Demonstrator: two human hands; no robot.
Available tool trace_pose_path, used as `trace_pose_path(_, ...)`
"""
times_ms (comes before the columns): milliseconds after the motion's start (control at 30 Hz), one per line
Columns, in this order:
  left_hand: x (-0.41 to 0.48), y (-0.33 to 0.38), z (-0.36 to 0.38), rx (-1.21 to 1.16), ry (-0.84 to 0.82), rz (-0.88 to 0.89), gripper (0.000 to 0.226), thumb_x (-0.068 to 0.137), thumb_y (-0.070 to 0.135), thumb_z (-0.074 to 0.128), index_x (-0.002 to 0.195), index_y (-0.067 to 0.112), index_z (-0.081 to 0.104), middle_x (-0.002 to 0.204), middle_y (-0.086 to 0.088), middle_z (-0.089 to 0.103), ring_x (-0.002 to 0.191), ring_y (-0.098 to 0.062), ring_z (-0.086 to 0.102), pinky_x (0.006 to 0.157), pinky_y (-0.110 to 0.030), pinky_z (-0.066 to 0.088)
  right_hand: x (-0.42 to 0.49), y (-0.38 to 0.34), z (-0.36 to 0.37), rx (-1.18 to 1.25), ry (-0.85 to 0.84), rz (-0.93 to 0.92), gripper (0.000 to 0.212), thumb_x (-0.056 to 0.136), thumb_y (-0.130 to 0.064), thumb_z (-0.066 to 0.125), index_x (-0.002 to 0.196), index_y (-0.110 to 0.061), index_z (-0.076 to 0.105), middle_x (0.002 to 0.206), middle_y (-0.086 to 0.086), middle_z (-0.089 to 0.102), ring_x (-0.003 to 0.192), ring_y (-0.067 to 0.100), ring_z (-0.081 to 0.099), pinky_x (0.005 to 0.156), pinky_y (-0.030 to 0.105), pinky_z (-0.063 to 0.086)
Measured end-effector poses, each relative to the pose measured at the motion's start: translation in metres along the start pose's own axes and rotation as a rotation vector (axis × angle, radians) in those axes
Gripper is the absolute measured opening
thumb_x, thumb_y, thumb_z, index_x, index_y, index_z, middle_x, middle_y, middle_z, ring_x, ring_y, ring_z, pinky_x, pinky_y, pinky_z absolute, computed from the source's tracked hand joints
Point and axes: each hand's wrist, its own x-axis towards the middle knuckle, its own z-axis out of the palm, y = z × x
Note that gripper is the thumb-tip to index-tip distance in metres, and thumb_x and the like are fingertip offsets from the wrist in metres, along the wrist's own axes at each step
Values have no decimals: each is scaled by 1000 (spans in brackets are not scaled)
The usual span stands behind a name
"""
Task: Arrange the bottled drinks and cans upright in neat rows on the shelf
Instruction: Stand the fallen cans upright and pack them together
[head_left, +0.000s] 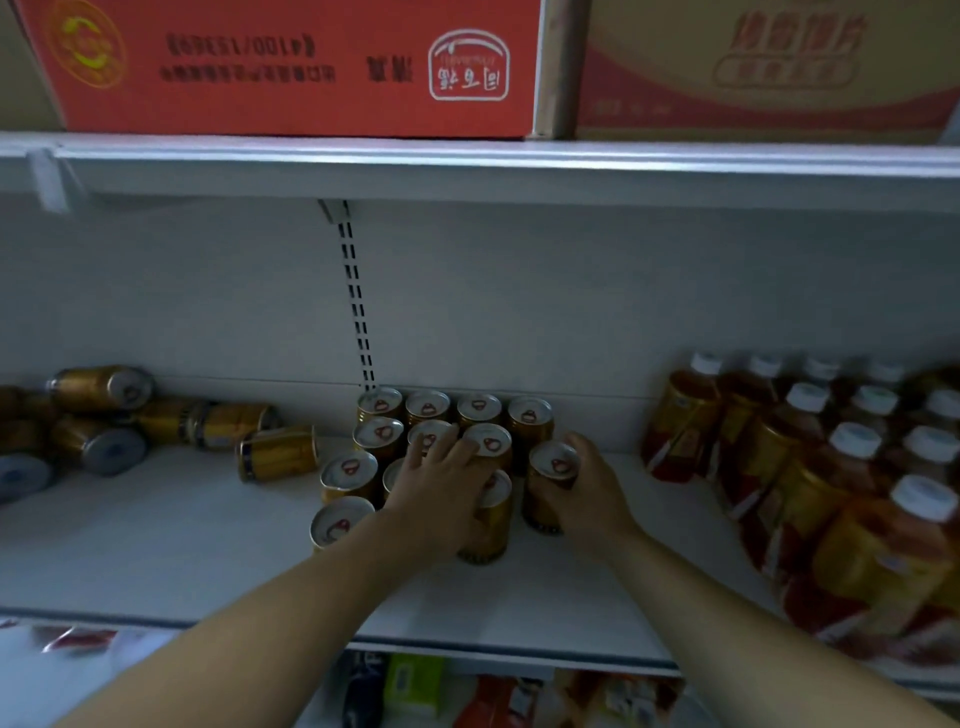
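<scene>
1. Writing: the red carton (291, 62) at 11 o'clock on the upper tier has white print and a framed logo, all upside down. We read its digits, uncertainly, as "4100/12360". The red characters on the tan carton (769, 67) at 1 o'clock are too blurred to read, and the can and bottle labels are too small
2. Task items: the upright cans (426, 410) stand in rows at the centre of the shelf (156, 545), pull-tab tops up, with the back row close to the rear panel. The toppled cans (156, 421) lie on their sides at 9 o'clock, apart from that block. The bottles (831, 493), white-capped with amber contents, stand in rows at 3 o'clock
3. Obstructions: a slotted upright (358, 312) runs down the rear panel at 12 o'clock. Both forearms enter from 6 o'clock and cover the front of the block
4. The left hand (441, 488) lies over the block, fingers straight and spread across the can tops, wrapping none
5. The right hand (587, 493) curls fingers and thumb round the held can (553, 467), which is upright at the block's 3 o'clock edge
</scene>
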Motion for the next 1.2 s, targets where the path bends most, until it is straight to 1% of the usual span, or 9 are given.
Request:
trace_pose_path(300, 4, -11, -1, -142, -96, -22, 97, 80, 54, 63, 151, 27, 3, 160, 6, 5, 147, -16, 0, 116, -48, -4, 36, -1, 8, -128, -106, -18, 55, 75, -18, 75, 126, -20, 52, 118, -5, 57, 108, 13, 56, 89, 30, 46)
trace_pose_path(400, 2, -28, -2, -218, -49, -19, 92, 80, 69, 51, 151, 28, 9, 160, 3, 8, 147, -17, 3, 117, -48, 1, 41, 5, 9, -280, -137, -31, 76, 67, -49, 72, 133, -18, 47, 129, 6, 55, 119, 26, 53, 97, 41, 46)
trace_pose_path(500, 3, -60, -2, -261, -43, -210, 84, 79, 78, 29, 150, 36, 13, 160, 7, 4, 147, -18, -1, 117, -50, 3, 46, 3, 16, -457, -159, -81, 99, 69, -83, 47, 145, -21, 33, 147, 11, 36, 134, 32, 35, 106, 48, 37)
trace_pose_path(700, 2, -82, 3, -170, -248, -236, 75, 87, 73, 22, 149, 42, -5, 160, 5, -13, 146, -25, -16, 114, -56, 1, 43, -19, 27, -416, -192, 6, 80, 87, -67, 45, 151, -21, 29, 160, 6, 14, 143, 28, 25, 115, 41, 27)
trace_pose_path(833, -2, -90, 7, -190, -170, -252, 89, 76, 84, 20, 150, 39, 1, 160, 4, -7, 147, -23, -11, 117, -55, 8, 47, -20, 33, -428, -204, 26, 77, 89, -62, 49, 151, -21, 29, 161, 6, 10, 145, 27, 21, 117, 40, 25)
trace_pose_path(933, -3, -99, 16, -239, -147, -283, 116, 51, 99, 7, 150, 38, 1, 160, 4, -6, 146, -23, -11, 117, -54, 9, 48, -26, 42, -461, -228, 44, 73, 92, -57, 49, 152, -20, 27, 162, 5, 9, 148, 25, 12, 119, 38, 18)
trace_pose_path(1000, -3, -101, 18, -237, -155, -296, 106, 61, 94, 15, 150, 38, 0, 160, 4, -8, 146, -24, -13, 118, -54, 7, 49, -29, 44, -494, -239, 46, 71, 93, -56, 47, 152, -21, 27, 161, 5, 9, 148, 25, 11, 119, 38, 16)
trace_pose_path(1067, -4, -100, 15, -222, -154, -294, 94, 72, 87, 22, 149, 39, -1, 160, 3, -9, 146, -25, -14, 117, -54, 5, 50, -30, 43, -499, -259, 62, 72, 92, -59, 44, 152, -24, 26, 161, 5, 9, 147, 28, 12, 118, 41, 17)
trace_pose_path(1200, -23, -92, 6, -246, -133, -286, 101, 62, 91, 17, 148, 42, -3, 159, 7, -15, 145, -27, -18, 116, -57, 0, 40, -33, 39, -601, -206, 4, 99, 66, -86, 24, 150, -33, 26, 161, 2, 10, 147, 31, 9, 117, 48, 19)
